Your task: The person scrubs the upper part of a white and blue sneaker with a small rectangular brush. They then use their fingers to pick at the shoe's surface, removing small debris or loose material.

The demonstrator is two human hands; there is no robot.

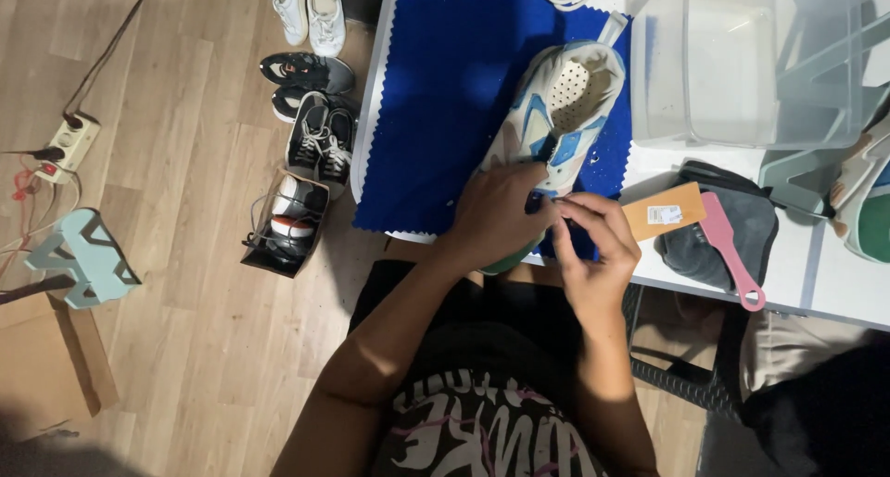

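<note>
1. The left hand (496, 216) lies closed over the near end of a white and blue sneaker (565, 115); the right hand (593, 241) pinches something small at that end, its fingertips pressed together.
2. The sneaker rests on a blue cloth (445, 97) on the white table (797, 273).
3. Beside the right hand: a brown card (663, 211), a pink brush handle (732, 250) on a dark rag (760, 231), and a clear plastic tub (742, 60).
4. Shoes (311, 115) line the wooden floor.
5. The hands hide the sneaker's near end; what is pinched cannot be made out.
</note>
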